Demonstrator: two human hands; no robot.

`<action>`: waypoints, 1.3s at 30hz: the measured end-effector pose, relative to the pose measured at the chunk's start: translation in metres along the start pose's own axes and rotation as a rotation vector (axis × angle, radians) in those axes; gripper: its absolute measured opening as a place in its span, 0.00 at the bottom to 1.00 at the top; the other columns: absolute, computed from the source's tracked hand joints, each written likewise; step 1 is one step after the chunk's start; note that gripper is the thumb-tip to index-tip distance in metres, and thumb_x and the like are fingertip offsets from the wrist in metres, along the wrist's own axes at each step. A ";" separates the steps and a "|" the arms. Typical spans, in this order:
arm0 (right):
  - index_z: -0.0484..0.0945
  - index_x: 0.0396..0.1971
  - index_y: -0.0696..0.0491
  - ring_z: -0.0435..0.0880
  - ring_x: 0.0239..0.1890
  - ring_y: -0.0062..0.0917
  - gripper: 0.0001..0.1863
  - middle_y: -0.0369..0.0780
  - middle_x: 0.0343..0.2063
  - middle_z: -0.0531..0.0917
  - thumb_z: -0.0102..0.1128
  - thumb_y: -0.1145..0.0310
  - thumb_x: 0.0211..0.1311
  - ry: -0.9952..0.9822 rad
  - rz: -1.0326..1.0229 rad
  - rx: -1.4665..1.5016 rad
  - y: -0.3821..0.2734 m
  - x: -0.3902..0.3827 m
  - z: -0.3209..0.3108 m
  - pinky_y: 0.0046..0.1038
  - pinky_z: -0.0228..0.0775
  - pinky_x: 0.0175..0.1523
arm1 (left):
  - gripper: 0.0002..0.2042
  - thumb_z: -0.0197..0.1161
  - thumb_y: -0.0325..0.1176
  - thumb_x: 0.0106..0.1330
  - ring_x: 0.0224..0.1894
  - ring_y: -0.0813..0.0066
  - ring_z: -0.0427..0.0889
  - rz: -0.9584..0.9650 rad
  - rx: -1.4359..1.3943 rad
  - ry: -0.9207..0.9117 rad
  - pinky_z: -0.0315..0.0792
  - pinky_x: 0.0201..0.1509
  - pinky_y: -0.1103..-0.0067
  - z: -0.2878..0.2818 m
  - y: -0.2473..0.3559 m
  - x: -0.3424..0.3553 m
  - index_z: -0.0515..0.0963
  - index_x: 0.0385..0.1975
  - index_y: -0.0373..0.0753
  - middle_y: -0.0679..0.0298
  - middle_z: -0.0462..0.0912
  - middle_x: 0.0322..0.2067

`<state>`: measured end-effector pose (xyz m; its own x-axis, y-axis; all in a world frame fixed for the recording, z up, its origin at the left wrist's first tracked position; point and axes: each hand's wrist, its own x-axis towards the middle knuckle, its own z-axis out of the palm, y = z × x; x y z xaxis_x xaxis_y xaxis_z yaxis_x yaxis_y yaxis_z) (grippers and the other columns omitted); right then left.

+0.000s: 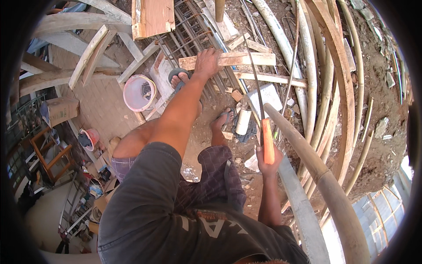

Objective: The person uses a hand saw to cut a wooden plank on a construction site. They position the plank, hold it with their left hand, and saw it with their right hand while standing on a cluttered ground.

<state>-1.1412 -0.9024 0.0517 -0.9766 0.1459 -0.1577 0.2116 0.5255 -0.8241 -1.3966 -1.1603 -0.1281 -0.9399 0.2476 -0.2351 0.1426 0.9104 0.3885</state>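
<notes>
My left hand (208, 63) is clamped over a short wooden board (248, 59), its fingers wrapped across the top near the left part. My left foot, in a dark sandal, is just below that hand. In my right hand (270, 163) is a hand saw (267, 141) with an orange handle, gripped upright. Its long, thin dark blade shows nearly edge-on and runs up past the board, crossing its right part in the picture. Whether the teeth touch the wood I cannot tell.
Tied steel bars (191, 24) lie beyond the board. Long bamboo poles (323, 174) and curved timbers crowd the right side. A pink-white bucket (140, 93) stands left of my leg, and a white cylinder (243, 122) lies between my feet. Another wooden plank (153, 20) is at the top.
</notes>
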 end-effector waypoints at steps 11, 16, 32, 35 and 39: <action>0.80 0.39 0.63 0.76 0.23 0.18 0.13 0.38 0.21 0.78 0.67 0.73 0.55 0.041 0.004 0.141 -0.001 0.006 0.008 0.23 0.69 0.31 | 0.31 0.73 0.37 0.50 0.59 0.61 0.68 0.121 -0.104 0.191 0.59 0.63 0.65 0.012 0.022 -0.012 0.74 0.57 0.42 0.60 0.73 0.52; 0.80 0.40 0.64 0.76 0.24 0.18 0.14 0.37 0.22 0.79 0.67 0.73 0.56 0.042 -0.033 0.082 -0.005 0.016 -0.004 0.23 0.69 0.33 | 0.33 0.74 0.37 0.50 0.60 0.57 0.67 -0.028 -0.225 0.138 0.57 0.65 0.63 0.024 0.017 -0.016 0.72 0.59 0.41 0.56 0.72 0.53; 0.79 0.39 0.63 0.75 0.24 0.17 0.13 0.35 0.23 0.79 0.68 0.71 0.58 -0.081 0.156 0.167 0.015 0.012 0.004 0.23 0.69 0.32 | 0.30 0.70 0.38 0.58 0.63 0.57 0.65 0.018 -0.115 0.010 0.58 0.68 0.65 0.024 0.023 -0.029 0.70 0.62 0.40 0.56 0.70 0.57; 0.79 0.39 0.63 0.76 0.24 0.18 0.14 0.36 0.23 0.79 0.69 0.71 0.57 -0.076 0.138 0.172 0.017 0.010 0.000 0.23 0.69 0.32 | 0.30 0.68 0.37 0.59 0.62 0.56 0.67 -0.032 -0.108 -0.078 0.61 0.67 0.65 0.008 0.023 -0.014 0.69 0.62 0.39 0.55 0.71 0.58; 0.80 0.40 0.63 0.75 0.24 0.16 0.14 0.36 0.21 0.79 0.68 0.72 0.57 -0.037 0.050 0.183 0.015 0.009 -0.011 0.23 0.70 0.32 | 0.30 0.68 0.40 0.61 0.64 0.52 0.68 -0.084 -0.218 -0.125 0.64 0.67 0.64 -0.010 0.005 0.013 0.70 0.62 0.35 0.50 0.72 0.59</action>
<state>-1.1463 -0.8835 0.0436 -0.9666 0.1355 -0.2176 0.2525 0.3571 -0.8993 -1.4112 -1.1555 -0.1202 -0.8979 0.2255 -0.3781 -0.0177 0.8397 0.5428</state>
